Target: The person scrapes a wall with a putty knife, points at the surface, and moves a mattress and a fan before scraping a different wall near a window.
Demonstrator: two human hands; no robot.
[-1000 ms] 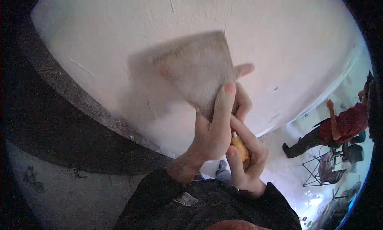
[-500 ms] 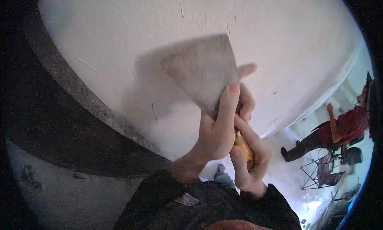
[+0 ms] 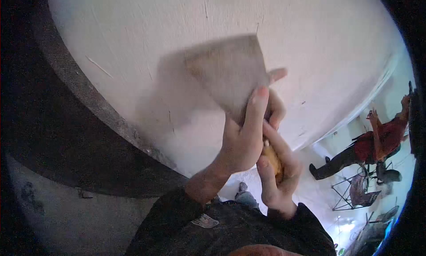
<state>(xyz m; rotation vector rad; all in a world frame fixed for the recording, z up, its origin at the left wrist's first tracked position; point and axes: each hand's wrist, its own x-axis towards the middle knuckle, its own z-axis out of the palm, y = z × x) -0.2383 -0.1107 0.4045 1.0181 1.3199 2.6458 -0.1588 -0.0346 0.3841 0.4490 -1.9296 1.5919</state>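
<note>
A wide putty knife (image 3: 228, 74), its grey flat blade narrowing toward a yellow handle (image 3: 272, 160), is held in both hands before a white wall. My left hand (image 3: 244, 143) is closed around the narrow lower part of the blade, thumb pressed on the near face and fingers behind; one finger sticks out past the right edge. Just below it, my right hand (image 3: 284, 185) is wrapped round the handle, thumb along its side. The blade's broad edge points up and overlaps the wall, throwing a shadow to its left.
The white wall (image 3: 146, 47) shows fine streaks and small marks. A dark band (image 3: 88, 123) curves along the left. At right, a person (image 3: 377, 140) in a red top stands near a folding chair (image 3: 361, 191), with a fan (image 3: 388, 216) below it.
The putty knife and both hands have shifted slightly up and right in view. The person at right has raised their forearms closer together. My grip is the same.
</note>
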